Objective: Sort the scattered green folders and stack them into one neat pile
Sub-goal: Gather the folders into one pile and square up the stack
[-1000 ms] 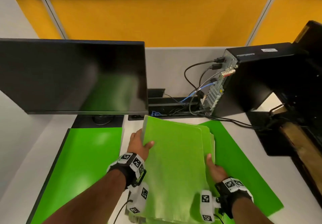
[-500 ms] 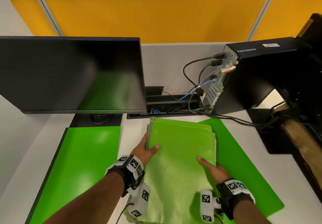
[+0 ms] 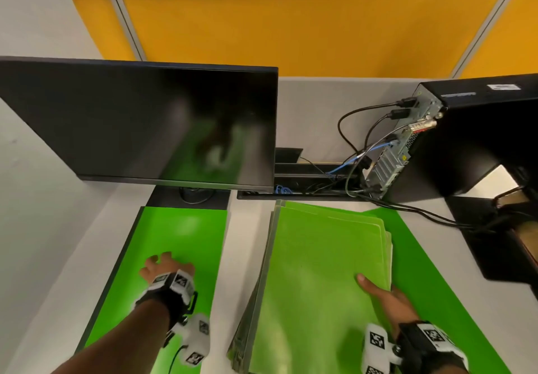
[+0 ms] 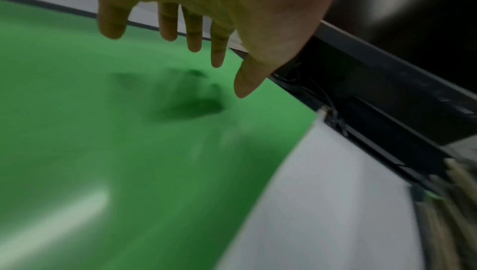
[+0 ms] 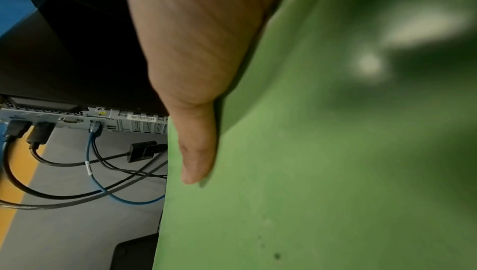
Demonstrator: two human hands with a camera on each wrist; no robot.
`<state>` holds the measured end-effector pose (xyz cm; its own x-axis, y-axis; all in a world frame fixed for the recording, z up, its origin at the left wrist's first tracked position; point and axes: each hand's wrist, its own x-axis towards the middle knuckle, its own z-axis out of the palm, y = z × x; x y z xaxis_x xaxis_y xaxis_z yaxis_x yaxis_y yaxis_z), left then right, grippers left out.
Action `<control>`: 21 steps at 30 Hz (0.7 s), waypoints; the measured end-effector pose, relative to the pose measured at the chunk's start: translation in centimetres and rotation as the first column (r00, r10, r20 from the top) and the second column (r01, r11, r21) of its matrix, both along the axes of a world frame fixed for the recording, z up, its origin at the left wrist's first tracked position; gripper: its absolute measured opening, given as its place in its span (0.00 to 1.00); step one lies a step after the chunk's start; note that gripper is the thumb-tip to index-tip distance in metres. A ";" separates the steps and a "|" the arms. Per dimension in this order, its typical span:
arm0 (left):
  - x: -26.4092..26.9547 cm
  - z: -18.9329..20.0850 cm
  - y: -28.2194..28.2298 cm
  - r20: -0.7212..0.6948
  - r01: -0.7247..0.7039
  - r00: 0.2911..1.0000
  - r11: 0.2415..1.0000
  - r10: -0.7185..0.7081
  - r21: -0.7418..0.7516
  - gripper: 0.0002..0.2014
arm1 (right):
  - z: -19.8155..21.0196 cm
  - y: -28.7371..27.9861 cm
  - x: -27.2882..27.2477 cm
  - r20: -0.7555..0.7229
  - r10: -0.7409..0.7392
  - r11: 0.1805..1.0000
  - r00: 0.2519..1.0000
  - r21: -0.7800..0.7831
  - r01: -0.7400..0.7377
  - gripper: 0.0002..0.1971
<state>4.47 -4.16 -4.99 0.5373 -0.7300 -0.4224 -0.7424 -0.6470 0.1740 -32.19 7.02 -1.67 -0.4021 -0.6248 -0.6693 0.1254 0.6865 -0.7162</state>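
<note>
A stack of pale green folders (image 3: 320, 280) lies in the middle of the white desk (image 3: 241, 257), its near end reaching out of frame. My right hand (image 3: 375, 289) holds its right edge with the thumb (image 5: 198, 152) flat on the top folder (image 5: 309, 172); the fingers are hidden under the edge. A bright green folder (image 3: 180, 245) lies flat to the left. Over it my left hand (image 3: 158, 267) hovers with its fingers (image 4: 167, 23) straight and spread, casting a shadow on the green surface (image 4: 129, 152). Another bright green folder (image 3: 431, 271) shows beneath the stack on the right.
A black monitor (image 3: 139, 123) stands at the back left, its base just beyond the left folder. A black computer tower (image 3: 465, 140) with plugged-in cables (image 3: 364, 152) sits at the back right. Dark equipment (image 3: 509, 242) crowds the desk's right edge.
The stack has come down flat on the desk. My left hand has let go of its left edge and moved left over the bright green folder. My right hand stays on the right edge.
</note>
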 end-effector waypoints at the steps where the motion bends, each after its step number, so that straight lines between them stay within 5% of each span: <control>1: 1.3 -0.5 0.4 0.016 -0.018 1.000 1.000 0.018 0.003 0.29 | 0.0 0.0 -0.1 0.025 -0.018 1.000 1.000 -0.009 0.018 0.51; 4: 3.9 -1.9 1.6 -0.022 -0.009 1.000 0.999 0.010 0.045 0.32 | 0.0 0.6 0.0 0.066 -0.055 0.997 0.996 -0.055 0.059 0.48; 7: 4.4 -2.8 2.6 -0.068 0.041 0.997 0.997 -0.037 0.065 0.35 | -0.3 1.6 0.6 0.028 -0.060 0.996 0.998 -0.066 0.062 0.63; 11: 4.1 -3.2 3.2 -0.022 0.074 0.997 0.997 -0.075 -0.014 0.39 | 0.2 2.6 0.6 0.074 -0.076 0.994 0.994 -0.071 0.081 0.52; 14: 4.3 -3.2 3.2 0.016 -0.097 0.995 0.994 0.098 -0.046 0.48 | 0.7 3.0 0.3 0.041 -0.073 0.990 0.996 -0.117 0.077 0.60; 17: 4.6 -3.5 2.9 0.032 -0.129 0.991 0.991 0.128 0.028 0.57 | 1.2 3.4 -0.3 0.122 -0.092 0.988 0.988 -0.115 0.106 0.50; 21: 5.1 -3.5 2.4 0.033 -0.017 0.999 0.996 0.014 0.083 0.60 | -1.7 4.0 -3.3 0.083 -0.100 0.992 0.991 -0.063 0.106 0.60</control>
